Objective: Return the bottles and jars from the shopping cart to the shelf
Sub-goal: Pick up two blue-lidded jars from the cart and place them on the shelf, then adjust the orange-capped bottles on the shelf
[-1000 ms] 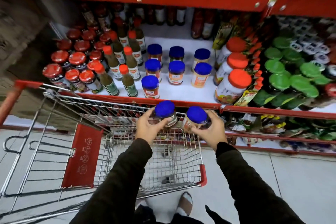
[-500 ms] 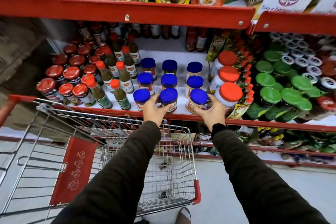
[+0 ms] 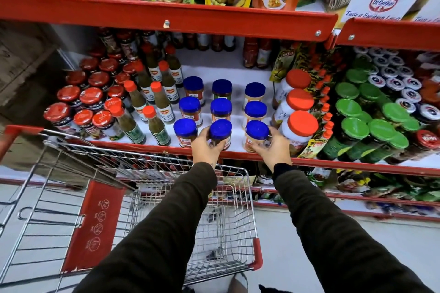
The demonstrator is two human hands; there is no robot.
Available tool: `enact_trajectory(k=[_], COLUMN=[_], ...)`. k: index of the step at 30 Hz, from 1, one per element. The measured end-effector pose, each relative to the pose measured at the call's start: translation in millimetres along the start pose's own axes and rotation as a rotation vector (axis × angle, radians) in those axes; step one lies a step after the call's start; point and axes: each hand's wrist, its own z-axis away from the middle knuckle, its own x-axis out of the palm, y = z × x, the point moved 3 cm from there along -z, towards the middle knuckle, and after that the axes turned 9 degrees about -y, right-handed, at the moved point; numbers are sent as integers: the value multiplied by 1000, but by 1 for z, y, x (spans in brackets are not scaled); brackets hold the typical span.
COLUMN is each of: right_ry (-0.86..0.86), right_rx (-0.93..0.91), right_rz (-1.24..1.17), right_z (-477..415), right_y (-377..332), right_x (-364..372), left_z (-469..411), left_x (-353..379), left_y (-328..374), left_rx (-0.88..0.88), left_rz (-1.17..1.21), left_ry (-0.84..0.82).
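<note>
Shopper sets two blue-lidded jars upright on the shelf's front edge (image 3: 142, 147).

Left hand (image 3: 206, 147) grips the dark jar (image 3: 221, 133); right hand (image 3: 273, 150), at three o'clock, clasps the pale jar (image 3: 256, 135).

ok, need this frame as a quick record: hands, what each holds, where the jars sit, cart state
left hand: grip closed on middle front blue-lid jar
right hand: grip closed on right front blue-lid jar
jar placement: both upright on the shelf front edge, completing a three-by-three block of blue lids
neighbours: left front blue-lid jar unheld; orange-lid jar close to the right hand
shopping cart: basket below the arms, no jars visible in it
</note>
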Motion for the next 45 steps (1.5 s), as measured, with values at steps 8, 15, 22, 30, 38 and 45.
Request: enact_trajectory(k=[8,15,22,30,38,45], right_ry=[108,146,85,-78,-16,-41], right_rx=[-67,-173,-300,-254,-107,-106], right_rz=[216,385,345,104,44,69], right_z=[38,51,37,14,-15,-26], right_y=[-14,-59,-125,-176,-195,-199], right_x=[14,66,131,194,216,219], left_z=[37,59,45,12,-31,-47], left_x=[-19,-80,-156,-223,-256,-268], left_y=[-17,-23,-28,-37,-26,-30], left_rx=[51,221,264,192,222,266], left_rz=[21,-321,-484,-335,-225,-158], left_ry=[-19,128,228,182,27,27])
